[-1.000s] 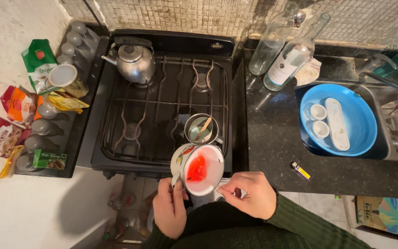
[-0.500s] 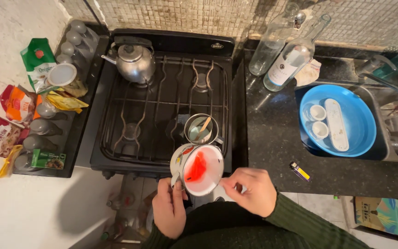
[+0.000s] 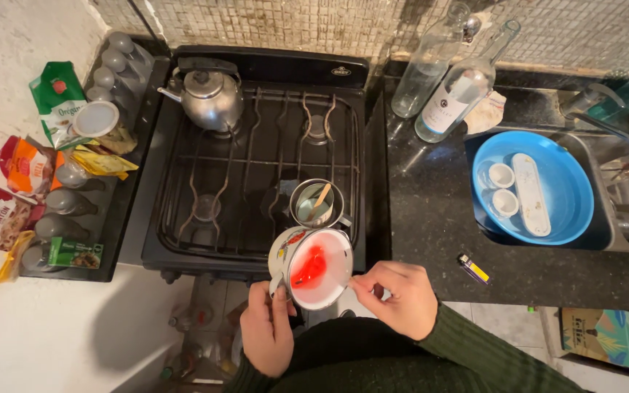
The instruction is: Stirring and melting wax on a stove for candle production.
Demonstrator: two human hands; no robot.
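Observation:
My left hand (image 3: 267, 331) grips the handle of a white patterned mug (image 3: 284, 251), which I hold just in front of the stove's front edge. A red translucent strainer (image 3: 316, 267) sits in the mug's mouth and covers it. My right hand (image 3: 396, 298) pinches the strainer's rim at the mug's right side. Just behind the mug, a small metal pot (image 3: 307, 206) with a wooden spoon (image 3: 322, 198) in it stands on the stove's front right burner.
A black gas stove (image 3: 256, 145) carries a steel kettle (image 3: 211, 94) at its back left. Food packets (image 3: 56, 109) lie to the left. On the dark counter stand two glass bottles (image 3: 454, 91), a lighter (image 3: 473, 268) and a blue basin (image 3: 573, 196) in the sink.
The red strainer has tilted and settled slightly in the mug, and my right hand has shifted a little at its rim. The mug stays in place.

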